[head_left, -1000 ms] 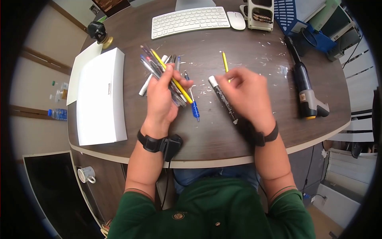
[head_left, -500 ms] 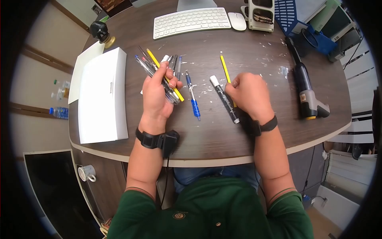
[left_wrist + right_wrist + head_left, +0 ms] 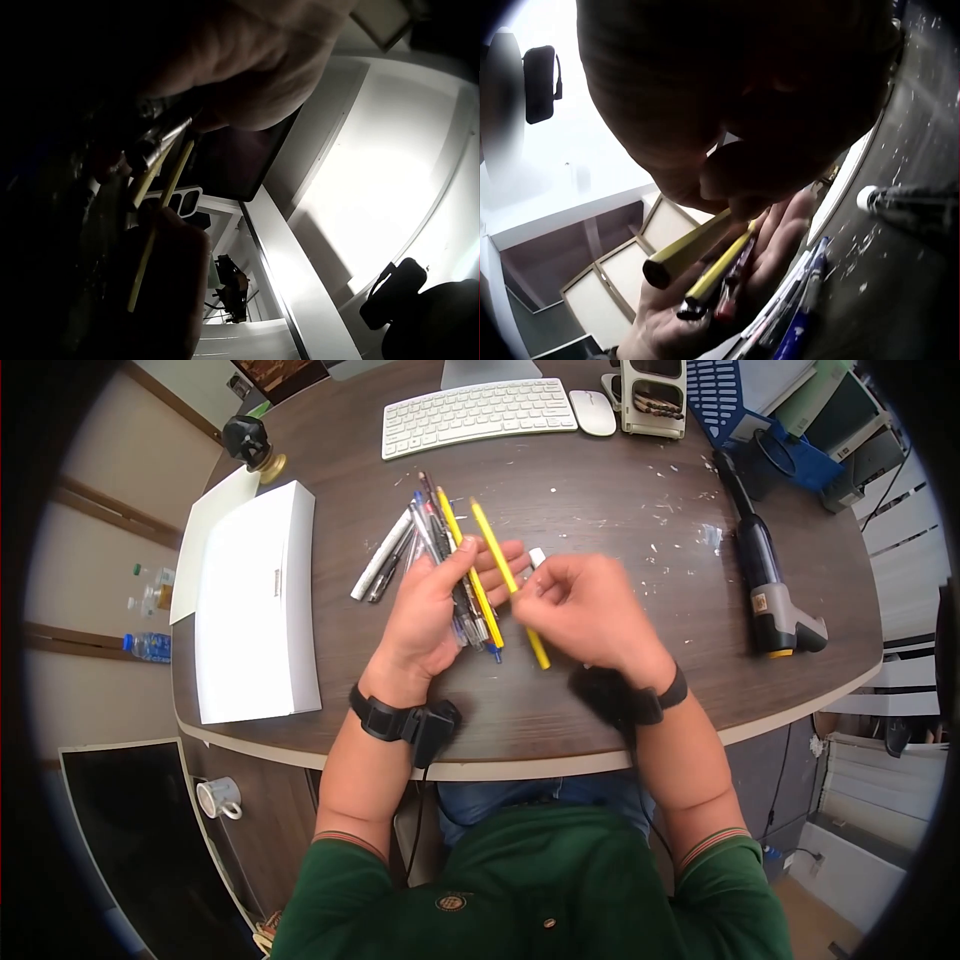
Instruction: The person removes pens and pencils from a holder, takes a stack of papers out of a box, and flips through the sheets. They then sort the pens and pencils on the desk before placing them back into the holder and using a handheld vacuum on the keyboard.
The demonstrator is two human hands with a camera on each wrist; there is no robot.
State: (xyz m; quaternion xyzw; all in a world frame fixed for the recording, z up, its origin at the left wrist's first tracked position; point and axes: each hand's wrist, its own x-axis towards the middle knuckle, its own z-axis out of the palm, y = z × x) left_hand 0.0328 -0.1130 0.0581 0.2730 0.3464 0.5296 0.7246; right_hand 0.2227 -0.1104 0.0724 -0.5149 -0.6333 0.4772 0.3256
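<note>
In the head view my left hand (image 3: 420, 610) holds a bundle of pens (image 3: 432, 535) and a yellow pencil (image 3: 456, 535) under its thumb, across the palm. Beside the bundle, my right hand (image 3: 590, 610) pinches a second yellow pencil (image 3: 488, 532), raised and slanting nearly parallel to the first. Its flat end points toward the camera in the right wrist view. A black marker with a white cap (image 3: 537, 556) lies on the desk, mostly hidden by the right hand. A blue pen (image 3: 799, 330) lies under the left hand.
Left of the bundle lie a white marker (image 3: 380, 555) and a dark pen (image 3: 388, 570). A paper stack (image 3: 250, 610) stands at the left, a handheld vacuum (image 3: 765, 570) at the right. Keyboard (image 3: 480, 420) and mouse (image 3: 593, 413) sit at the back. Small white scraps dot the desk.
My right hand has picked the second yellow pencil up from the desk and carried it left to the bundle. The left hand, with its bundle, has shifted right over the blue pen.
</note>
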